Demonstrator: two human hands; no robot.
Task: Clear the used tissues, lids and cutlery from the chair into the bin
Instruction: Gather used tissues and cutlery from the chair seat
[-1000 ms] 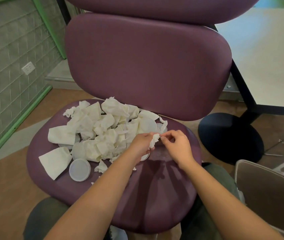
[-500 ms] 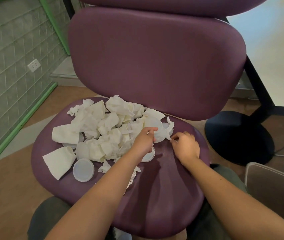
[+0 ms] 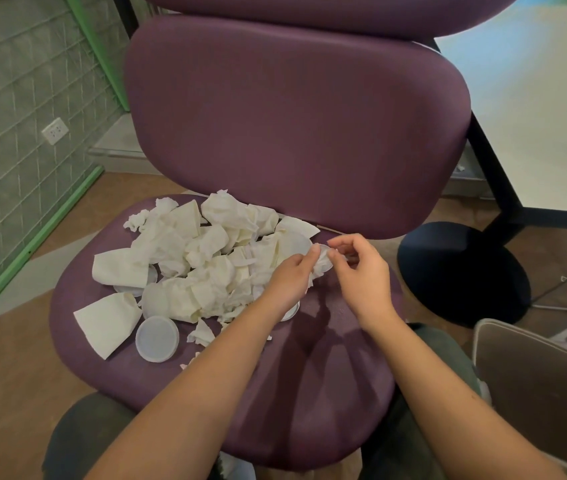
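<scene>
A heap of crumpled white tissues (image 3: 205, 258) covers the left and back of the purple chair seat (image 3: 309, 393). Several round translucent lids lie among them, one lid (image 3: 157, 338) alone at the front of the heap. My left hand (image 3: 290, 277) grips a wad of tissue (image 3: 321, 268) at the heap's right edge. My right hand (image 3: 361, 271) is raised beside it, fingers curled, pinching the top of the same wad. No cutlery is plainly visible.
The chair's purple backrest (image 3: 295, 133) rises right behind the heap. A brown bin (image 3: 538, 393) stands at the lower right beside my knee. A white table (image 3: 534, 116) on a black round base (image 3: 462, 271) is at the right. A green-trimmed tiled wall (image 3: 15, 133) is at the left.
My right hand has lifted off the seat and come up to the tissue wad. My left hand has drawn the wad slightly right, out of the heap.
</scene>
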